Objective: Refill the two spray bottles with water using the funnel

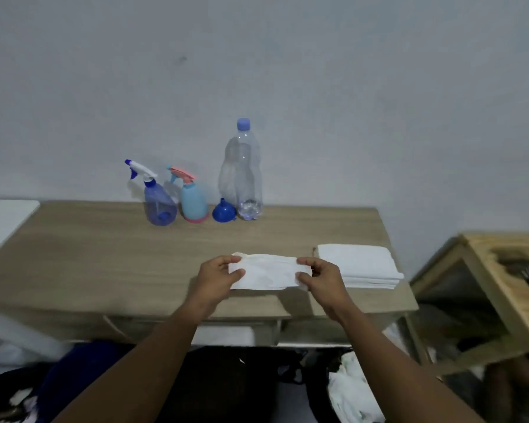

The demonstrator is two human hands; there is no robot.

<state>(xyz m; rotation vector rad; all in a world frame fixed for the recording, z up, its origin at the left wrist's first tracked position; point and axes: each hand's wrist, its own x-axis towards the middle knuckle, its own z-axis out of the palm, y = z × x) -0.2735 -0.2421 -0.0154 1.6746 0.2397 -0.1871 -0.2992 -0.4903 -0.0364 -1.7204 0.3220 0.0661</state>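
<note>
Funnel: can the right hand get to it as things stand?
Probably yes, once freed. The right hand and left hand both hold a white cloth. The table between cloth and blue funnel is bare; the water bottle stands close on the funnel's right.

The middle of the table [104,254] lies bare — open room between the near edge and the row standing at the back by the wall. That row is packed tight: purple spray bottle [160,206], blue spray bottle [194,203], funnel [223,210] and tall water bottle [242,172] stand just beside one another, with hardly a gap between them. Left of the row the back of the table is free; right of it too. Near right, a stack of white cloths [361,265] takes the corner — a wooden crate [501,276] crowds the table's right side.
</note>
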